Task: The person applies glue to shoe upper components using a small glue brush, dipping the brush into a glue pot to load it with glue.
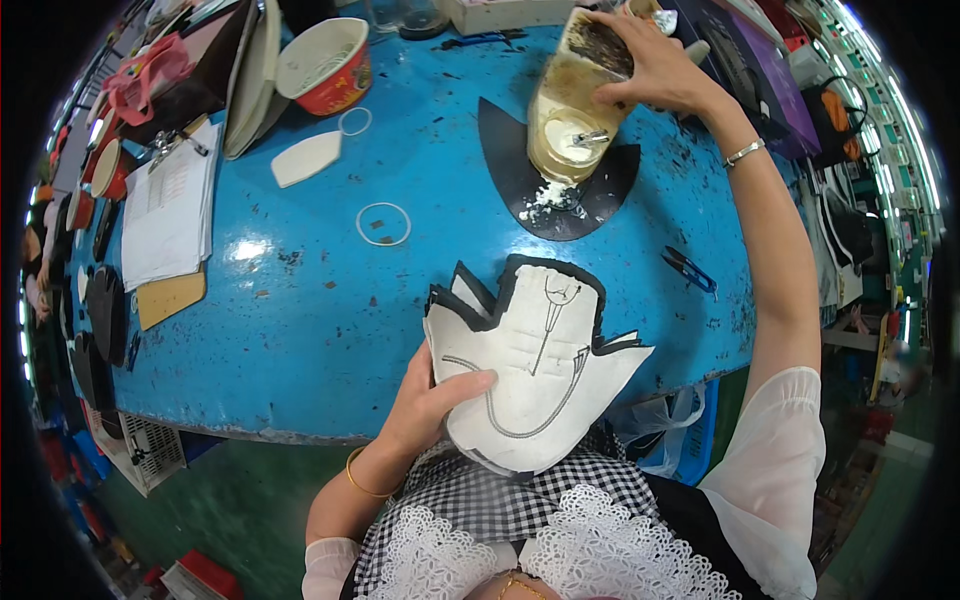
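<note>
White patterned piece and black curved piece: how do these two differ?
The white patterned piece bears dark lines; the black curved piece carries white bits. The white patterned piece is in the left hand; the black curved piece lies on the blue table. Both show some black.

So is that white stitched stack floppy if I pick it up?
Probably a bit bendy: gripped at one side by the left hand, the stack spreads out without much droop. It's likely light, as its layers look thin. They might slide: their edges don't line up.
</note>
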`<action>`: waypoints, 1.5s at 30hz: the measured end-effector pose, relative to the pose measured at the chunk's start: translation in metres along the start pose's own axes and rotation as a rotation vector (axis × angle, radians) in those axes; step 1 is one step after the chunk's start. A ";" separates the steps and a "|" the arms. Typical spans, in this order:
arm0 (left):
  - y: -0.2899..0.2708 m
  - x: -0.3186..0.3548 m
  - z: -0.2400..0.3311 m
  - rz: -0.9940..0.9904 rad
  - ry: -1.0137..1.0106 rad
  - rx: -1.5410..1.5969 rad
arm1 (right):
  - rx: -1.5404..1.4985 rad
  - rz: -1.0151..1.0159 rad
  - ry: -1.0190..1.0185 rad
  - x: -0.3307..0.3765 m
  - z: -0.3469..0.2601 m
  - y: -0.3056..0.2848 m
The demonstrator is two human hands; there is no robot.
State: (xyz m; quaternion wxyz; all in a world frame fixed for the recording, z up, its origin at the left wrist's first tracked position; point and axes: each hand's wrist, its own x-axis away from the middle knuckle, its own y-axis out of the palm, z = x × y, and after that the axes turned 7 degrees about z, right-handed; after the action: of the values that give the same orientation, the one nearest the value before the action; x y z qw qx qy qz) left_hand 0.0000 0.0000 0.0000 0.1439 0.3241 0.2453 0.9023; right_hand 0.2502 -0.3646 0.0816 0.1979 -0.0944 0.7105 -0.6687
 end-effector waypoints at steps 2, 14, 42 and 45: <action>0.004 0.007 0.004 -0.005 -0.048 -0.033 | -0.046 0.045 0.006 0.011 -0.015 -0.002; 0.023 -0.009 -0.018 0.188 0.236 -0.493 | -0.307 0.356 0.490 0.095 -0.045 0.060; -0.007 -0.020 -0.022 0.290 0.639 -1.042 | -0.807 0.104 0.338 0.084 -0.077 0.015; -0.007 -0.019 -0.022 0.287 0.638 -1.055 | -0.845 0.061 0.353 0.085 -0.077 0.013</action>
State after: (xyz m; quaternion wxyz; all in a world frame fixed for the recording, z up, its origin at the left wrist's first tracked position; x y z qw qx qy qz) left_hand 0.0009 -0.0093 -0.0282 0.0815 -0.0457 -0.2478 0.9643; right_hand 0.1435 -0.3268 0.0575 0.0375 -0.0308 0.9462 -0.3198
